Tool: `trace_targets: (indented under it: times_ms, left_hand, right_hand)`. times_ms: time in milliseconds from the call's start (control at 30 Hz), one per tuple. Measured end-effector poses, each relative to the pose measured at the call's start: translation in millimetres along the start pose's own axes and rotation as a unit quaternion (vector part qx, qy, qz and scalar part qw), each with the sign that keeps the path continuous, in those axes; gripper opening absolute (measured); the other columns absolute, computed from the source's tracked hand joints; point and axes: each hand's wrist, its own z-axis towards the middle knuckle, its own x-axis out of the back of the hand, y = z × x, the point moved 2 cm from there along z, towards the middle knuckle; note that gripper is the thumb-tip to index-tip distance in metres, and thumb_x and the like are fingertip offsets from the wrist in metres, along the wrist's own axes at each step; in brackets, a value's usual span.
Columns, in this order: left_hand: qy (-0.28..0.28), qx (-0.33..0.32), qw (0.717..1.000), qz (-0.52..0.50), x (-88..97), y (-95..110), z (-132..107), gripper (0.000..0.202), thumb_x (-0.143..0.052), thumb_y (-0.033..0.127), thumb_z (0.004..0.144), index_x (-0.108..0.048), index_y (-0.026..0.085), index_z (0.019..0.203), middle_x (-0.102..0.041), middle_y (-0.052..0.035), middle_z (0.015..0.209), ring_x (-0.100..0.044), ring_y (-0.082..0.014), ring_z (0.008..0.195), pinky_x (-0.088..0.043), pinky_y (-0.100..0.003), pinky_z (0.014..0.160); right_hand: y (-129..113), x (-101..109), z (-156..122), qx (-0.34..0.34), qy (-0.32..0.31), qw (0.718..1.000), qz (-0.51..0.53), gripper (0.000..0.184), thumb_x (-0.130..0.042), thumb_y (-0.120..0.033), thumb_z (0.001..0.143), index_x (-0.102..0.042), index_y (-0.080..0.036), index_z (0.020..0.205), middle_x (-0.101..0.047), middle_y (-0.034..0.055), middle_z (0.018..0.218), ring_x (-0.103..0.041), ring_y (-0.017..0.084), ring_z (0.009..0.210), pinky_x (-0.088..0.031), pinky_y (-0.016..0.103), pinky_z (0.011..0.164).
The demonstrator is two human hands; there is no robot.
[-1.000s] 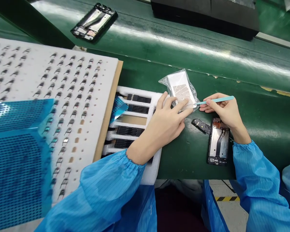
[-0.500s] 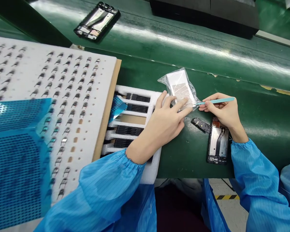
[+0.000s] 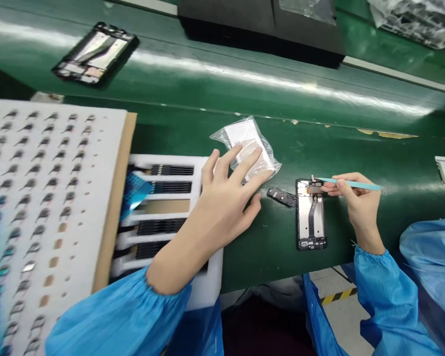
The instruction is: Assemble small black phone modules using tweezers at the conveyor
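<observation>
My left hand (image 3: 230, 198) is open, its fingers spread over a clear plastic bag (image 3: 269, 148) with white rectangular pieces in it. Between the thumb and fingers of my right hand (image 3: 356, 195) are light-blue tweezers (image 3: 363, 185). A small pale piece shows at their tip, too small to name. That tip is over the upper end of an opened phone (image 3: 303, 217), which lies on the green bench with its inside facing up. Left of the phone's top lies a small black phone part (image 3: 282, 197), close against its edge.
A white foam tray (image 3: 214, 267) with black parts in slots stands left of the bag. Further left is a foam board (image 3: 111, 143) with rows of small parts. Another opened phone (image 3: 96, 52) lies at the back left. Black boxes (image 3: 226, 20) stand behind.
The tweezers in my right hand have moved from the bag's edge to the top of the phone. My left hand stays on the bag. The camera view has shifted right.
</observation>
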Motion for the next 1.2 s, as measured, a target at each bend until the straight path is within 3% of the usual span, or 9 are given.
trace_targets:
  times_ms: [133, 267, 367, 467, 733, 1000, 1200]
  left_hand:
    - [-0.014, -0.07, 0.997, -0.024, -1.8, 29.1, 22.1, 0.034, -0.048, 0.016, 0.11, -0.075, 0.016, 0.132, -0.075, -0.0151, 0.148, -0.063, -0.0431, 0.14, -0.043, -0.074, 0.127]
    - [-0.039, -0.108, 0.992, -0.05, -31.8, 46.5, 50.0, 0.035, -0.047, 0.012, 0.11, -0.075, 0.011, 0.131, -0.078, -0.0167, 0.131, -0.068, -0.0372, 0.118, -0.058, -0.056, 0.104]
    - [-0.054, -0.112, 0.991, -0.048, -52.8, 47.5, 61.2, 0.034, -0.047, 0.01, 0.109, -0.074, 0.011, 0.13, -0.077, -0.0165, 0.121, -0.066, -0.0343, 0.107, -0.058, -0.049, 0.092]
    - [-0.062, -0.12, 0.99, -0.04, -60.7, 45.9, 62.2, 0.034, -0.047, 0.01, 0.109, -0.074, 0.012, 0.132, -0.075, -0.0168, 0.123, -0.065, -0.0341, 0.107, -0.057, -0.049, 0.092]
    - [-0.07, -0.137, 0.987, -0.036, -58.2, 43.8, 60.2, 0.036, -0.047, 0.01, 0.11, -0.07, 0.01, 0.138, -0.075, -0.0163, 0.126, -0.063, -0.0341, 0.107, -0.057, -0.049, 0.092]
    - [-0.073, -0.143, 0.987, -0.025, -58.3, 43.0, 59.3, 0.036, -0.048, 0.01, 0.109, -0.069, 0.014, 0.139, -0.075, -0.0155, 0.126, -0.065, -0.0338, 0.107, -0.059, -0.05, 0.093]
    - [-0.082, -0.143, 0.986, -0.016, -55.4, 44.9, 60.6, 0.036, -0.045, 0.01, 0.111, -0.069, 0.011, 0.138, -0.075, -0.0161, 0.125, -0.064, -0.0343, 0.106, -0.062, -0.052, 0.093]
  right_hand:
    - [21.9, 8.0, -16.0, -0.05, 0.033, 0.998, -0.003, 0.033, -0.091, -0.053, 0.091, -0.081, -0.022, 0.096, -0.088, 0.0079, 0.089, -0.089, 0.028, 0.086, -0.076, 0.036, 0.074]
    - [29.4, 3.6, -19.1, -0.065, 0.043, 0.997, 0.016, 0.037, -0.092, -0.057, 0.089, -0.08, -0.022, 0.095, -0.088, 0.0078, 0.086, -0.089, 0.028, 0.084, -0.076, 0.036, 0.075]
    - [31.0, 3.3, -19.6, -0.072, 0.043, 0.996, 0.018, 0.04, -0.092, -0.06, 0.088, -0.081, -0.022, 0.096, -0.088, 0.0079, 0.087, -0.089, 0.029, 0.085, -0.077, 0.038, 0.077]
    - [32.7, 4.0, -19.4, -0.076, 0.041, 0.996, 0.025, 0.041, -0.092, -0.062, 0.086, -0.082, -0.023, 0.096, -0.088, 0.0081, 0.087, -0.089, 0.029, 0.086, -0.077, 0.038, 0.078]
    - [34.8, 2.0, -16.7, -0.098, 0.034, 0.993, 0.056, 0.045, -0.095, -0.063, 0.083, -0.082, -0.02, 0.094, -0.087, 0.0085, 0.085, -0.09, 0.027, 0.087, -0.075, 0.031, 0.076]
    - [34.2, 0.9, -16.5, -0.101, 0.036, 0.992, 0.06, 0.05, -0.094, -0.067, 0.081, -0.081, -0.02, 0.093, -0.087, 0.0086, 0.084, -0.09, 0.029, 0.086, -0.076, 0.034, 0.076]
    - [31.9, 0.0, -16.8, -0.121, 0.026, 0.99, 0.074, 0.049, -0.095, -0.07, 0.079, -0.082, -0.024, 0.092, -0.088, 0.0048, 0.086, -0.089, 0.027, 0.09, -0.076, 0.033, 0.08]
